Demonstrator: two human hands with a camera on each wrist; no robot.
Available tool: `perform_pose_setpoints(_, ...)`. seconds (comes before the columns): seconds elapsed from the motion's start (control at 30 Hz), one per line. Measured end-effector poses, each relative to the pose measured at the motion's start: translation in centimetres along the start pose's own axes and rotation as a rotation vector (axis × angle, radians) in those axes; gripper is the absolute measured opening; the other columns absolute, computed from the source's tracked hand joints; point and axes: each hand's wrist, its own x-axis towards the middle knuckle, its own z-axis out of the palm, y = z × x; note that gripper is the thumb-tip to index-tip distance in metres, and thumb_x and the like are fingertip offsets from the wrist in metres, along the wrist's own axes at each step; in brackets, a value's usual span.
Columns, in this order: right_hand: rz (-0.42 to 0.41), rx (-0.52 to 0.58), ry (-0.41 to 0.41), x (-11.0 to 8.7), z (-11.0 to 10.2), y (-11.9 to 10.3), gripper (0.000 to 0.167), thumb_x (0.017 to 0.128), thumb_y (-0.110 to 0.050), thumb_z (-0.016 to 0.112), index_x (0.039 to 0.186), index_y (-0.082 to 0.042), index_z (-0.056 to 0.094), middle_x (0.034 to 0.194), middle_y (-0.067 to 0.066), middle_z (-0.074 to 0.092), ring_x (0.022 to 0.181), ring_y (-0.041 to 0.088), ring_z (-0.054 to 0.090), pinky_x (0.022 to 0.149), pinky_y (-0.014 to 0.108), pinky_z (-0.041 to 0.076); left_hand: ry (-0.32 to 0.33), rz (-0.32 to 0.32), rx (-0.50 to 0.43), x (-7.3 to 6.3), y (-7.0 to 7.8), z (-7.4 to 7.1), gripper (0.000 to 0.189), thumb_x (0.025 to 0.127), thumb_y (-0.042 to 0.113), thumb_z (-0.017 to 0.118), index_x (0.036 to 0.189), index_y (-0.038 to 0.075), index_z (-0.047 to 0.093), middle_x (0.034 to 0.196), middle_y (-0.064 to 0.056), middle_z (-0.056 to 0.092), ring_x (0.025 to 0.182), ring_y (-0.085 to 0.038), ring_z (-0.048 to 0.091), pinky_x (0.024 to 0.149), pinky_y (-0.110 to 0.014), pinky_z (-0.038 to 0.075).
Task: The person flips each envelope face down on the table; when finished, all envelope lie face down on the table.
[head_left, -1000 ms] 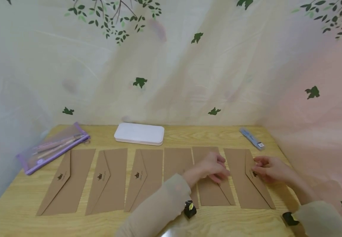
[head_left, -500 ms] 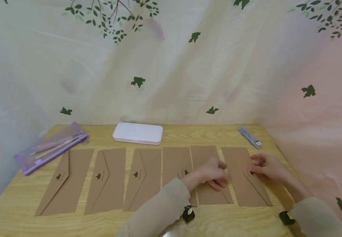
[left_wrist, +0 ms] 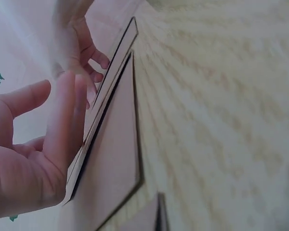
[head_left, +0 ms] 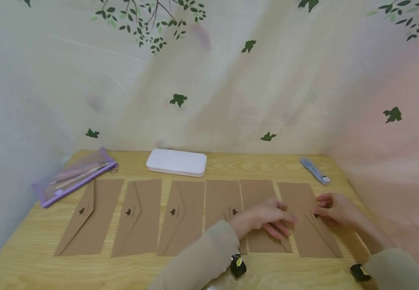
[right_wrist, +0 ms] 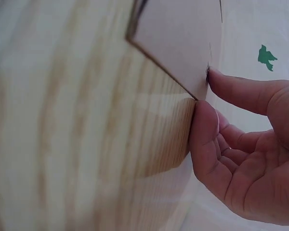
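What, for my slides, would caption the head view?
Six brown envelopes in a row: right hand pinching the rightmost envelope, left hand nearby.

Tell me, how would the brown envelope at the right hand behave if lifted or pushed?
The envelope looks thin and papery, so it is probably light and somewhat floppy. Lying low and broad on the table, it would likely slide rather than tip or roll. Its pointed flap might crease if pinched hard.
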Motion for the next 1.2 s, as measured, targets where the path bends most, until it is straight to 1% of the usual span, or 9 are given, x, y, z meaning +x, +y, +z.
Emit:
perform_pose_setpoints(0.13, 0.010, 0.021, -0.004, -0.2, 0.6, 0.0, 0.056, 0.093, -0.018, 0.076, 0.123, 0.019, 0.049, 0.104, 0.021, 0.065, 0.073, 0.019, 0.059, 0.054, 0.030, 0.056, -0.046, -0.035, -0.094, -0.1, -0.3, -0.5, 0.063, 0.094, 0.013, 0.073, 0.144, -0.006, 0.040, 0.097, -0.014, 0.075, 0.079, -0.031, 0.074, 0.054, -0.036, 0.061)
perform_pose_setpoints(0.2, 0.018, 0.028, -0.008, -0.2, 0.6, 0.2, 0.056, 0.093, -0.019, 0.076, 0.124, 0.019, 0.049, 0.105, 0.021, 0.064, 0.074, 0.019, 0.059, 0.054, 0.031, 0.056, -0.061, -0.048, -0.119, -0.2, -0.3, -0.6, 0.051, 0.095, 0.013, 0.072, 0.137, -0.006, 0.049, 0.099, -0.014, 0.074, 0.077, -0.027, 0.074, 0.056, -0.034, 0.061)
perform_pose_setpoints(0.33, 0.030, 0.035, -0.020, -0.3, 0.5, 0.4, 0.058, 0.093, -0.020, 0.076, 0.125, 0.018, 0.048, 0.107, 0.022, 0.064, 0.077, 0.019, 0.060, 0.055, 0.032, 0.057, -0.090, -0.060, -0.156, 0.0, -0.2, -0.7, 0.028, 0.099, 0.014, 0.067, 0.120, -0.004, 0.066, 0.104, -0.014, 0.074, 0.093, -0.032, 0.074, 0.072, -0.039, 0.063)
perform_pose_setpoints(0.4, 0.037, 0.031, -0.024, -0.2, 0.4, 0.4, 0.058, 0.092, -0.021, 0.077, 0.125, 0.018, 0.048, 0.108, 0.022, 0.063, 0.078, 0.019, 0.060, 0.056, 0.032, 0.057, -0.091, -0.070, -0.182, 0.2, -0.1, -0.7, 0.024, 0.100, 0.015, 0.065, 0.114, -0.005, 0.070, 0.107, -0.014, 0.074, 0.102, -0.035, 0.071, 0.081, -0.042, 0.061)
perform_pose_setpoints(0.5, 0.046, 0.038, -0.030, 0.0, 0.4, 0.4, 0.059, 0.092, -0.021, 0.077, 0.126, 0.018, 0.047, 0.108, 0.021, 0.063, 0.079, 0.019, 0.059, 0.057, 0.033, 0.058, -0.078, -0.081, -0.224, 0.3, -0.1, -0.7, 0.026, 0.101, 0.015, 0.064, 0.117, -0.005, 0.069, 0.111, -0.014, 0.073, 0.110, -0.039, 0.067, 0.090, -0.045, 0.057)
perform_pose_setpoints(0.63, 0.052, 0.050, -0.039, 0.1, 0.3, 0.5, 0.059, 0.093, -0.020, 0.076, 0.127, 0.018, 0.046, 0.108, 0.021, 0.062, 0.077, 0.018, 0.059, 0.056, 0.032, 0.058, -0.116, -0.102, -0.244, 0.1, 0.1, -0.2, 0.031, 0.102, 0.018, 0.063, 0.123, -0.005, 0.066, 0.117, -0.016, 0.072, 0.115, -0.037, 0.066, 0.097, -0.047, 0.053)
perform_pose_setpoints(0.73, 0.053, 0.053, -0.047, 0.2, 0.3, 0.5, 0.059, 0.094, -0.020, 0.075, 0.127, 0.018, 0.046, 0.108, 0.020, 0.062, 0.075, 0.018, 0.059, 0.056, 0.031, 0.058, -0.157, -0.109, -0.240, -0.2, 0.3, 0.2, 0.032, 0.102, 0.020, 0.062, 0.125, -0.003, 0.065, 0.119, -0.016, 0.071, 0.115, -0.036, 0.066, 0.098, -0.049, 0.053)
perform_pose_setpoints(1.0, 0.063, 0.059, -0.057, 0.2, 0.0, 0.2, 0.061, 0.094, -0.022, 0.075, 0.129, 0.018, 0.044, 0.111, 0.023, 0.059, 0.079, 0.020, 0.060, 0.060, 0.035, 0.060, -0.150, -0.090, -0.215, -0.6, 0.5, -0.2, 0.035, 0.102, 0.021, 0.062, 0.127, -0.004, 0.065, 0.122, -0.020, 0.070, 0.114, -0.037, 0.066, 0.094, -0.049, 0.055)
perform_pose_setpoints(1.2, 0.070, 0.083, -0.080, 0.3, -0.2, 0.0, 0.062, 0.095, -0.020, 0.073, 0.131, 0.019, 0.041, 0.109, 0.018, 0.058, 0.074, 0.018, 0.058, 0.059, 0.035, 0.060, -0.126, -0.089, -0.329, -0.3, 0.7, 0.0, 0.036, 0.104, 0.019, 0.058, 0.133, -0.003, 0.060, 0.128, -0.020, 0.066, 0.119, -0.034, 0.064, 0.103, -0.048, 0.050)
